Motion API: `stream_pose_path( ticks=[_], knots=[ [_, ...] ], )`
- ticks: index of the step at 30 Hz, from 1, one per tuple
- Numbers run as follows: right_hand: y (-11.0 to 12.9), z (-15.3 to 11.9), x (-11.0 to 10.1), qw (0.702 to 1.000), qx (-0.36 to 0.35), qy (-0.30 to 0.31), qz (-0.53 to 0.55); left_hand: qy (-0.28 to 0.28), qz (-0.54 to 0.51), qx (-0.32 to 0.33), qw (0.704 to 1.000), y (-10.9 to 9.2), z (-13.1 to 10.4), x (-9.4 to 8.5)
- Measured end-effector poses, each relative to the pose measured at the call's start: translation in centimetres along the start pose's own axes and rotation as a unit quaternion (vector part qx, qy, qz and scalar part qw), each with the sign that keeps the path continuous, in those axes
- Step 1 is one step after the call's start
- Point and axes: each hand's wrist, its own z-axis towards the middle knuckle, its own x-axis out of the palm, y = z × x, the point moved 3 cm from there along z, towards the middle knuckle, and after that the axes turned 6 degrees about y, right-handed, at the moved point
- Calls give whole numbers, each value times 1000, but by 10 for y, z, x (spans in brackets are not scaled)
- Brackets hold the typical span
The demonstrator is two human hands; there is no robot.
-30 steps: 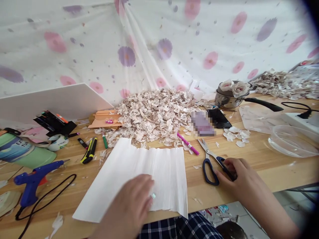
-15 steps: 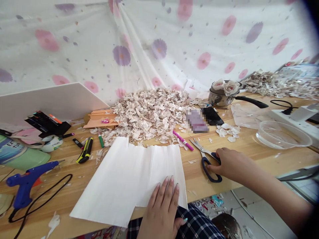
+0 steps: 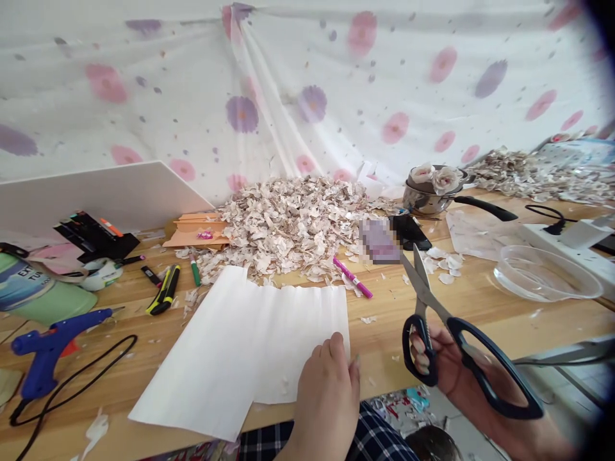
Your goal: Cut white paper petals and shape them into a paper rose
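Observation:
A large sheet of white paper point(image 3: 225, 352), creased down its length, lies at the table's front edge. My left hand point(image 3: 329, 390) is closed at the paper's lower right edge, its fingers curled and thumb against them. My right hand point(image 3: 461, 371) holds scissors point(image 3: 425, 294) with dark blue handles up off the table, right of the paper. Fingers pass through the smaller handle loop. The blades are parted and point away from me. A purple marker point(image 3: 353, 277) lies between the paper and the scissors.
A heap of pale petals point(image 3: 288, 224) spreads behind the paper. At left are a blue glue gun point(image 3: 52, 349) with its cable and a yellow-black utility knife point(image 3: 164, 290). A clear plastic bowl point(image 3: 548, 274), a power strip point(image 3: 576, 250) and a pot point(image 3: 430, 195) stand at right.
My right hand has lifted the scissors off the table and turned them upright, blades now parted. My left hand's fingers, flat on the paper before, have curled at its edge.

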Motion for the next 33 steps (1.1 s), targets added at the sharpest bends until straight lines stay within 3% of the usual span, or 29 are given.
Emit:
stream_pose_path(
  ticks=[6,10,16,22,28,33],
  knots=[
    [-28,-12,19,991,18,98,90,6,-27,15,1000,8,-2,1],
    [-33,-10,22,991,19,111,72,27,-123,29,992,19,0,-4],
    [-21,-10,24,993,-27,112,37,86,-333,41,938,39,5,-20],
    [-15,-11,35,989,-14,146,24,162,-391,-33,905,40,13,-5],
    [-11,-13,41,988,-21,152,20,106,-443,-70,887,26,33,7],
    [-2,-10,50,991,-19,135,7,11,-497,-96,862,11,40,8]
  ],
)
